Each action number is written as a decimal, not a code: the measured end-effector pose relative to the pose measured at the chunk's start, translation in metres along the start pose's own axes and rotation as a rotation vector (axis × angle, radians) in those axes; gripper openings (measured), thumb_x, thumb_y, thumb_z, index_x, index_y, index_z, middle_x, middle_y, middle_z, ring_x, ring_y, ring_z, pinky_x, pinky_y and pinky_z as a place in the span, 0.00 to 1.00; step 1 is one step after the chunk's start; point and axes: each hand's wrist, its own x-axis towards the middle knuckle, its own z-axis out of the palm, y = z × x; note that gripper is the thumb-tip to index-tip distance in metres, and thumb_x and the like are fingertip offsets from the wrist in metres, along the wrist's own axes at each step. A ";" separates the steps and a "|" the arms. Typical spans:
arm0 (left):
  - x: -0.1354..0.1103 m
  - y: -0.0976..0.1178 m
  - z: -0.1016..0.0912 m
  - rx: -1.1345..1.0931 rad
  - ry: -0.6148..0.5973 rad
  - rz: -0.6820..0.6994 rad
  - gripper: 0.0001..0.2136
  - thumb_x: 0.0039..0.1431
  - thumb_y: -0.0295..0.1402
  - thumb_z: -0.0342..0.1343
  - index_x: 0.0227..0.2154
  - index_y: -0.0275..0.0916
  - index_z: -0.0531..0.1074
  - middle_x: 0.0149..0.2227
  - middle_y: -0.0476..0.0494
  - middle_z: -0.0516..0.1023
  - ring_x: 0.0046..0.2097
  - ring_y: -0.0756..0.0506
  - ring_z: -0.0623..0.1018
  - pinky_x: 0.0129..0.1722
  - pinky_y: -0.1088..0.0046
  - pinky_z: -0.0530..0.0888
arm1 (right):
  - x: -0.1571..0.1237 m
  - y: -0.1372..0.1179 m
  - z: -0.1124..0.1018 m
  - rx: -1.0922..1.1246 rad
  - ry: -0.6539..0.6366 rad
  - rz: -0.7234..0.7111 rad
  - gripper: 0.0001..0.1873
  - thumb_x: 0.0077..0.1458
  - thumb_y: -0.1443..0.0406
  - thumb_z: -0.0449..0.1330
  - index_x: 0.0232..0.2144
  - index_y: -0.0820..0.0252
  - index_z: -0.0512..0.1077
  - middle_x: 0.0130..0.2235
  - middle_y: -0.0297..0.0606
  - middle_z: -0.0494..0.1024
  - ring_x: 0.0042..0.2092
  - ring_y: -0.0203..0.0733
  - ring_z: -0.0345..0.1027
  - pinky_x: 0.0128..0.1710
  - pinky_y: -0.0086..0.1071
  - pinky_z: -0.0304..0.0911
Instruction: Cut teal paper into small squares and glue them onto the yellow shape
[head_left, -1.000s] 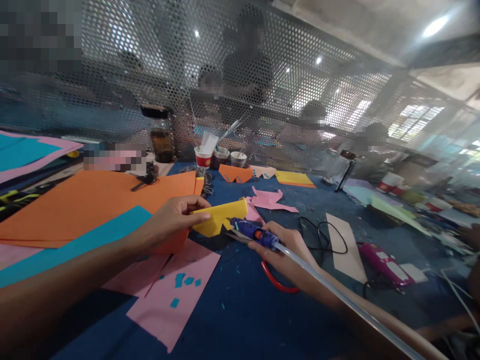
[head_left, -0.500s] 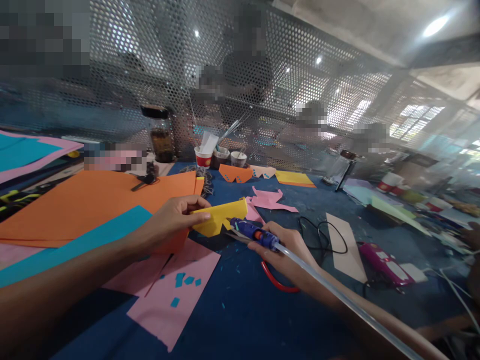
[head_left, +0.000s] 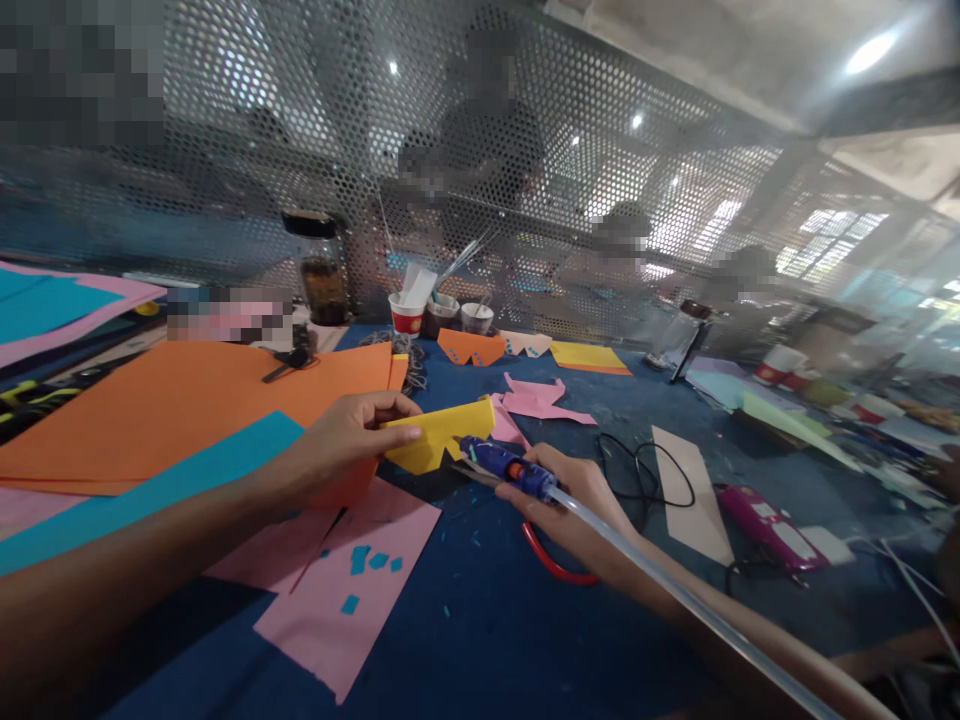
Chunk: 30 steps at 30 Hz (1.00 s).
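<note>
My left hand [head_left: 367, 435] pinches the left end of a folded yellow paper piece [head_left: 431, 435], which has notches cut in its lower edge. Closed round a blue glue gun [head_left: 495, 460] is my right hand [head_left: 566, 495]; a long clear glue stick [head_left: 637, 550] runs out of the gun's back. The gun's nozzle end is close by the yellow paper's lower right edge; whether they touch I cannot tell. Under the right hand lie scissors with a red handle [head_left: 551, 560], their blades partly hidden. Small blue paper bits [head_left: 360, 558] rest on a pink sheet [head_left: 337, 640] below my left hand.
Orange sheets [head_left: 187, 420] and a blue strip [head_left: 187, 480] lie at left. Behind stand a lidded jar [head_left: 322, 280], a paper cup [head_left: 406, 315] and notched orange paper [head_left: 471, 348]. A black cord [head_left: 637, 480] and purple device [head_left: 772, 530] lie right. People are behind the perforated screen [head_left: 570, 130].
Almost nothing differs. Both hands, the yellow paper and the glue gun keep their places.
</note>
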 end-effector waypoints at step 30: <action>-0.004 0.002 0.002 -0.045 -0.015 0.009 0.13 0.52 0.43 0.69 0.35 0.41 0.78 0.33 0.46 0.85 0.36 0.44 0.83 0.35 0.72 0.76 | -0.001 0.002 0.000 -0.002 0.015 -0.025 0.13 0.59 0.54 0.66 0.33 0.56 0.72 0.27 0.30 0.75 0.27 0.37 0.66 0.29 0.29 0.54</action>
